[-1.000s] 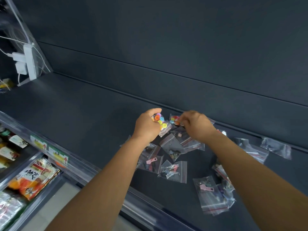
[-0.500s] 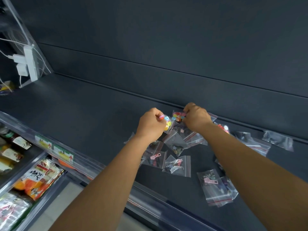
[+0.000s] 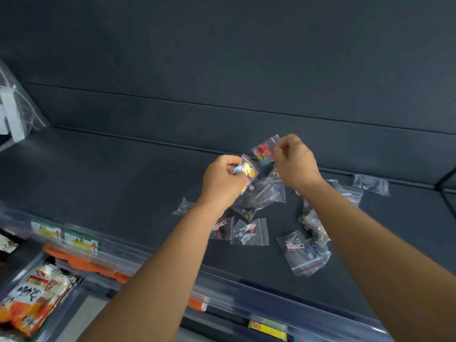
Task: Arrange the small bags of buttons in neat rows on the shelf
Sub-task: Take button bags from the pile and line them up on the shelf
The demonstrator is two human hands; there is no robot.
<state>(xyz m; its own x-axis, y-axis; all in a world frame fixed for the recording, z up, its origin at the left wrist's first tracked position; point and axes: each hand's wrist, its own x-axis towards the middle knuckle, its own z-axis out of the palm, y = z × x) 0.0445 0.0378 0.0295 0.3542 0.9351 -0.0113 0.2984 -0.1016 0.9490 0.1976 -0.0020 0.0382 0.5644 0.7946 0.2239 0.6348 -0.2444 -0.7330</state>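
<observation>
Clear bags (image 3: 264, 150) — both hands (image 3: 294, 162) raised

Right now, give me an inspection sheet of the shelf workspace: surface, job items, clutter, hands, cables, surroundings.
Surface: dark shelf, bare at left.
Job's things: bag of yellow and pink buttons in left hand; bag of pink and orange buttons in right hand, both lifted off the shelf.
Clutter: loose pile of clear bags lying at odd angles, no rows yet.
Hands: left hand grips its bag; right hand pinches its bag's edge.
Cables: nothing seen clearly; white fitting at far left, blurred.
Surroundings: price labels on the shelf edge; orange packet on the shelf below.
</observation>
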